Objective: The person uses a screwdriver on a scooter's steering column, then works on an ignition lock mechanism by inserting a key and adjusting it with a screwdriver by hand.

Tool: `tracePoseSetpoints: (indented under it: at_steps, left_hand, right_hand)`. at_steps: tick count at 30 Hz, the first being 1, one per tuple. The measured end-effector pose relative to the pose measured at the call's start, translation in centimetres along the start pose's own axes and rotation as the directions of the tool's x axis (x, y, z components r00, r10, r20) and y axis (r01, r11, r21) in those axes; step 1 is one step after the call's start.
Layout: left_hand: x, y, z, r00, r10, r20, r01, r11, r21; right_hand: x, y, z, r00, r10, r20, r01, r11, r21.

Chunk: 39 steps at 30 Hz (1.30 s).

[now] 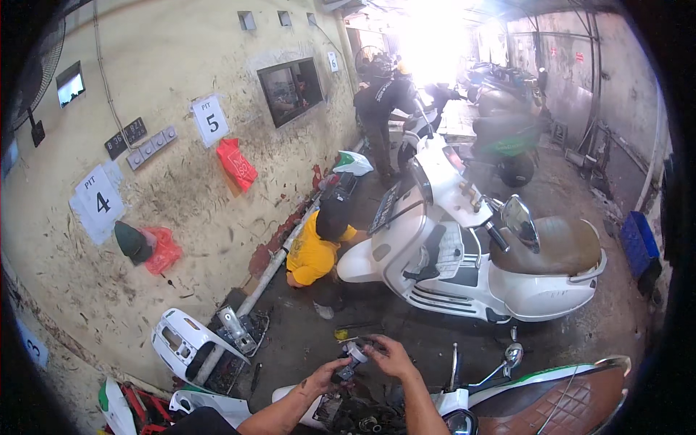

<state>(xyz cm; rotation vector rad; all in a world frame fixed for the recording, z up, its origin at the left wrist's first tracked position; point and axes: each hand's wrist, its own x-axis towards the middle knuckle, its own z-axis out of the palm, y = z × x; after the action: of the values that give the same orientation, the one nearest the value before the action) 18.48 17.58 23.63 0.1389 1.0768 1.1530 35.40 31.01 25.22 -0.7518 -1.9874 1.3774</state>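
Grey part (354, 353) is pinched in the left hand (328, 375); right hand (391, 358) curls against it, grip unclear, above scooter workings (370, 419)

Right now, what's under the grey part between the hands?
Below the grey part, dark exposed workings show; directly beneath it, the part itself and the left hand cover the view.

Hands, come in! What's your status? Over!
Left hand: holding small grey part. Right hand: fingers right by it. Dark machine parts below. Crouching person beyond, seemingly not in the way.
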Motion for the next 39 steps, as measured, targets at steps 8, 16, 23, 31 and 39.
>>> tracePoseSetpoints:
  at_steps: [8,16,23,31,39]
  left_hand:
    - [2.0,-2.2,-1.1,0.998,-0.058,-0.005,0.058,0.996,0.063]
    - [0.1,-0.2,1.6,0.995,0.065,0.073,-0.051,0.982,-0.181]
    - [2.6,-0.6,0.6,0.987,0.115,-0.117,-0.145,0.942,-0.303]
    - [1.7,-1.5,1.4,0.986,0.105,-0.129,-0.153,0.879,-0.451]
    - [0.9,-1.2,0.9,0.942,0.175,-0.286,-0.307,0.794,-0.525]
  right_hand:
    - [-2.1,2.0,0.5,0.987,-0.045,-0.153,0.02,0.986,-0.165]
    - [-1.1,-5.2,-2.4,0.969,-0.172,-0.179,0.135,0.97,-0.201]
    - [-1.9,-4.5,-0.5,0.994,0.03,0.109,-0.006,0.975,-0.221]
    - [-1.2,-4.1,0.7,0.961,0.13,0.243,-0.044,0.943,-0.329]
    - [1.4,-0.4,2.7,0.978,-0.21,0.016,0.21,0.966,-0.148]
